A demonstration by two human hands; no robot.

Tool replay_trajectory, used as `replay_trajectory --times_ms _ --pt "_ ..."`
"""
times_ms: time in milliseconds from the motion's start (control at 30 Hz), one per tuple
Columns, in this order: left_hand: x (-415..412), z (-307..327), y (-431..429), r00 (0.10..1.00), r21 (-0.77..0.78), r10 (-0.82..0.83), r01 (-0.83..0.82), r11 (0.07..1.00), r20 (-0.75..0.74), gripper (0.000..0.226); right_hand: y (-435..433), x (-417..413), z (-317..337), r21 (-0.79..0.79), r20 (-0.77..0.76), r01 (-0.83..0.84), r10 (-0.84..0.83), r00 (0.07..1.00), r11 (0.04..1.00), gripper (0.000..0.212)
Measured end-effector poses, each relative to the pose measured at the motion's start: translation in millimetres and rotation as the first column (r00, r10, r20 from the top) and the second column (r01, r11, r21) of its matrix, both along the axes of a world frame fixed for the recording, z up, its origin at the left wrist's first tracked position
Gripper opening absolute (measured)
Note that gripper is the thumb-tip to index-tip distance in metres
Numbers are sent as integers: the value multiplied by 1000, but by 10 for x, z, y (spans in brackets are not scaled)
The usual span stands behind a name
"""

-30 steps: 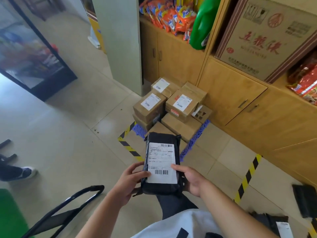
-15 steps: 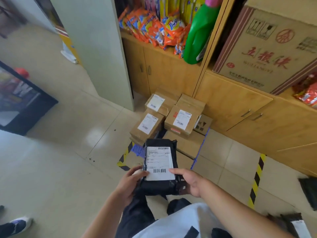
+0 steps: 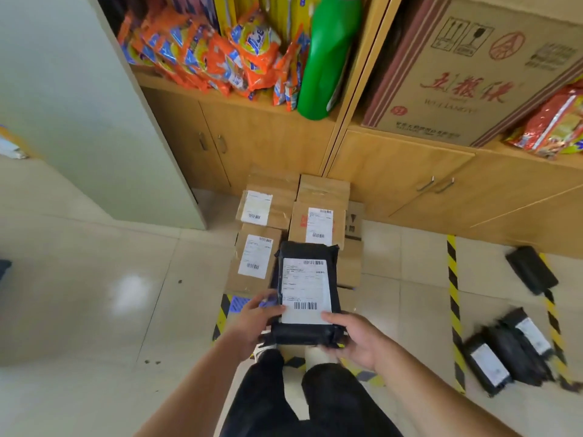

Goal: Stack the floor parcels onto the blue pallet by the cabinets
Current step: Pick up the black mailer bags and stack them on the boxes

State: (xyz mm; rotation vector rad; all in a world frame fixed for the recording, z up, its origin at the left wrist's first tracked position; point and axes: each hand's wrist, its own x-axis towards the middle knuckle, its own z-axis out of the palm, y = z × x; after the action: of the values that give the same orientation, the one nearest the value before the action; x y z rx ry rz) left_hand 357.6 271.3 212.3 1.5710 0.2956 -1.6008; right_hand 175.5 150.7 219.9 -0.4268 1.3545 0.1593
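I hold a parcel (image 3: pixel 304 294) between my left grip (image 3: pixel 257 316) and right grip (image 3: pixel 356 337), over the near edge of the pallet (image 3: pixel 236 305). Boxes (image 3: pixel 255 263) sit stacked on it, cabinets (image 3: pixel 407 175) behind. More parcels (image 3: pixel 504 351) lie on the floor (image 3: pixel 94 310) to my right.

My hands, left (image 3: pixel 257 316) and right (image 3: pixel 356 339), grip the black mailer (image 3: pixel 306 294) right over the near edge of the blue pallet (image 3: pixel 236 304). At 12 o'clock the pallet is crowded with cardboard boxes (image 3: pixel 257 263), leaving little bare surface. Behind them the wooden cabinets (image 3: pixel 394 171) block the way, and at 10 o'clock a pale green panel (image 3: pixel 94 105) walls off that side. At 9 o'clock the tiled floor (image 3: pixel 94 310) lies open. At 3 o'clock 3 or so black parcels (image 3: pixel 511 351) lie across the striped tape (image 3: pixel 452 298).
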Motion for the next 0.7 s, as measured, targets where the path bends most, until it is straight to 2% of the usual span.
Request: replay_trajectory --times_ms 67,167,233,333,400,500,700 --pt "123 -204 -110 1000 24 -21 21 999 18 29 -78 135 -153 4 -27 60 -59 998 998 34" --pt "313 -642 -245 993 37 18 -22 999 115 17 -320 368 -507 -11 -53 162 -162 985 987 19" --pt "422 -1042 -251 980 133 -2 -25 991 201 18 -613 551 -840 -56 -47 179 -181 982 982 10" --pt "510 -1578 -176 938 334 -229 136 933 260 27 -1141 837 -1371 -156 -39 128 -136 990 979 11" --pt "527 -1837 -148 865 440 -419 273 855 277 34 -1482 1019 -1690 -211 -25 99 -107 994 972 14" --pt "539 -2151 -268 786 450 -510 336 828 351 34 -1936 1311 -2114 -275 14 105 -105 994 956 14" --pt "338 -2699 -375 838 379 -413 274 884 357 40 -2482 1749 -2847 -346 36 119 -114 993 931 18"
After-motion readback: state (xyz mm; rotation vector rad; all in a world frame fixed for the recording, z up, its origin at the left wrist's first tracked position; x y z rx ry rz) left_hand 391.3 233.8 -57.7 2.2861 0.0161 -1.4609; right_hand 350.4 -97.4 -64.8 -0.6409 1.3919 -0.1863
